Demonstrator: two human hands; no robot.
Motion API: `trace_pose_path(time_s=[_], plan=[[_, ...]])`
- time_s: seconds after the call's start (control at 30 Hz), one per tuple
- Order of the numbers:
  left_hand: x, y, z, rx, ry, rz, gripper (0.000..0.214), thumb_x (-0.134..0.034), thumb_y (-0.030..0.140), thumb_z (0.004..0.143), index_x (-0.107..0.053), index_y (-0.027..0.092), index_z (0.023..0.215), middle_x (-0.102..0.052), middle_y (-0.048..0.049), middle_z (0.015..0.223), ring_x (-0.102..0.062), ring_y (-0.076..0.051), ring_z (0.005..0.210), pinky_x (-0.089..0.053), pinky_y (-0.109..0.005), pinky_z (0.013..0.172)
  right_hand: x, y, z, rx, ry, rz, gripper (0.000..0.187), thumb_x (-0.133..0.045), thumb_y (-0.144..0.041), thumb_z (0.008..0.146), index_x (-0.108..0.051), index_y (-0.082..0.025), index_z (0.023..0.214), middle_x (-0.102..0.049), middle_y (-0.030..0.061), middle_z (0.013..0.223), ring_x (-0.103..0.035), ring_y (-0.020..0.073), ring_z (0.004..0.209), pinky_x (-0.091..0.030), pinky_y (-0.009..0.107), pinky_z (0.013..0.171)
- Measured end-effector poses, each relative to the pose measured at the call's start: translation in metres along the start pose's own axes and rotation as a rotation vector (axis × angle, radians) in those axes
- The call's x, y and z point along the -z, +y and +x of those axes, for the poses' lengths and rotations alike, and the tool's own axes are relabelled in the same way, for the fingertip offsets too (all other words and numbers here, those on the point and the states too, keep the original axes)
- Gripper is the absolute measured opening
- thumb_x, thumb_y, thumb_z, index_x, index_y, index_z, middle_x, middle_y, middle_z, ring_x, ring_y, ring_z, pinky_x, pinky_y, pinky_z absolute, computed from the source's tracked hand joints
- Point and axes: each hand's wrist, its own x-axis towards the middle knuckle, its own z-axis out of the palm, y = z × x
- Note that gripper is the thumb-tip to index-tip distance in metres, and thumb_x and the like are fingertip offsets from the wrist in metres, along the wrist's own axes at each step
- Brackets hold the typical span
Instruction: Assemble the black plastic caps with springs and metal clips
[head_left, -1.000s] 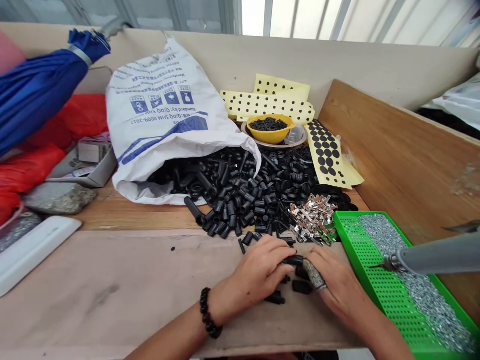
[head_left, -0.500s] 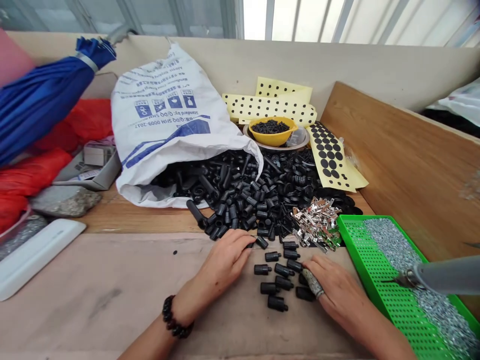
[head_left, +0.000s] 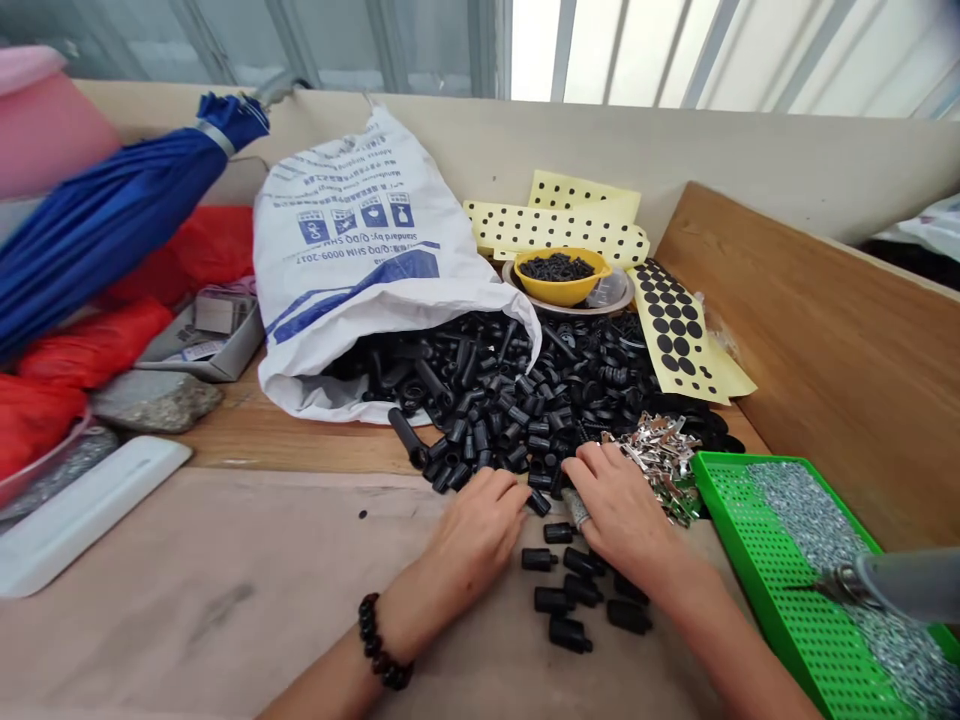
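My left hand [head_left: 480, 528], with a dark bead bracelet [head_left: 381, 642] at the wrist, is closed with fingertips bent down. They are beside a short black plastic cylinder [head_left: 538, 502] at the near edge of the pile; what they pinch is hidden. My right hand [head_left: 622, 510], one finger wrapped in grey tape [head_left: 576, 508], curls its fingers down at the pile's edge, near the metal clips [head_left: 660, 455]. Its grip is hidden too. Between and below the hands, several black cylinders with narrow stubs [head_left: 568, 634] lie on their sides on the brown mat [head_left: 300, 600].
A white sack [head_left: 352, 240] spills black plastic parts [head_left: 480, 400] across the wooden table. Behind them stands a yellow bowl [head_left: 559, 291]. A green tray [head_left: 795, 620] with small metal pieces is at right, an electric screwdriver [head_left: 900, 583] jutting over it. A white case [head_left: 90, 515] lies left.
My right hand has moved up and left from the laid-out cylinders to the pile's edge. My left hand stays near the pile. The camera view has shifted slightly left.
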Motion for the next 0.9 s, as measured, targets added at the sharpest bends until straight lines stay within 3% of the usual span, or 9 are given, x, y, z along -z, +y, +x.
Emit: trace_pose_path(time_s=[0.1,0.27,0.4,0.5,0.57,0.73,0.9], plan=[[-0.002,0.003,0.007,-0.044,-0.049,0.073,0.018,-0.043,0.009,0.086,-0.058,0.016,0.092,-0.056,-0.0065,0.093,-0.049,-0.021,0.085,-0.046,-0.034,0.074,-0.002,-0.006,0.008,0.055,0.007,-0.073,0.035,-0.054,-0.002,0.062,-0.055,-0.019,0.093,-0.054,0.0081,0.094,-0.045,0.0249,0.088,-0.034,0.034,0.070],[-0.010,0.002,0.016,-0.097,-0.058,0.170,0.016,-0.042,0.007,0.086,-0.055,0.016,0.081,-0.054,-0.0059,0.087,-0.047,-0.021,0.080,-0.044,-0.033,0.068,-0.008,-0.008,0.012,0.105,0.051,-0.102,0.017,-0.053,-0.006,0.072,-0.055,-0.020,0.082,-0.055,0.0069,0.089,-0.045,0.0235,0.083,-0.030,0.035,0.069],[-0.013,0.001,0.020,-0.083,-0.063,0.211,0.013,-0.045,0.007,0.084,-0.055,0.016,0.082,-0.054,-0.0058,0.086,-0.047,-0.022,0.080,-0.044,-0.033,0.067,-0.011,-0.005,0.013,0.124,0.075,-0.077,0.019,-0.050,-0.005,0.073,-0.056,-0.020,0.083,-0.057,0.0056,0.087,-0.047,0.0223,0.082,-0.030,0.036,0.072],[-0.011,0.000,0.023,-0.102,-0.075,0.221,0.013,-0.046,0.006,0.083,-0.055,0.016,0.082,-0.055,-0.0058,0.087,-0.048,-0.022,0.080,-0.044,-0.033,0.068,-0.011,0.004,0.014,0.066,0.137,0.072,0.026,-0.047,-0.002,0.070,-0.057,-0.018,0.089,-0.060,0.0062,0.088,-0.049,0.0220,0.085,-0.033,0.035,0.074],[-0.009,0.000,0.025,-0.106,-0.079,0.180,0.013,-0.046,0.007,0.083,-0.055,0.016,0.080,-0.056,-0.0059,0.086,-0.049,-0.021,0.080,-0.044,-0.033,0.070,-0.009,0.011,0.013,-0.006,0.205,0.285,0.026,-0.045,-0.003,0.073,-0.056,-0.017,0.092,-0.061,0.0055,0.087,-0.052,0.0200,0.083,-0.036,0.033,0.073],[0.002,0.000,0.031,0.041,-0.005,-0.241,0.014,-0.053,0.015,0.081,-0.061,0.015,0.093,-0.062,-0.0053,0.089,-0.054,-0.020,0.084,-0.043,-0.031,0.076,0.003,0.015,0.000,-0.145,0.233,0.884,0.013,-0.048,-0.016,0.077,-0.057,-0.019,0.086,-0.062,0.0009,0.077,-0.056,0.0152,0.070,-0.044,0.027,0.065],[0.011,0.011,0.032,0.316,-0.018,-0.930,0.033,-0.052,0.025,0.081,-0.059,0.015,0.112,-0.060,-0.0002,0.074,-0.053,-0.013,0.065,-0.038,-0.023,0.058,0.008,0.003,-0.018,-0.236,0.248,1.226,0.011,-0.056,-0.026,0.077,-0.059,-0.019,0.086,-0.063,0.0015,0.078,-0.060,0.0157,0.072,-0.048,0.026,0.064]])
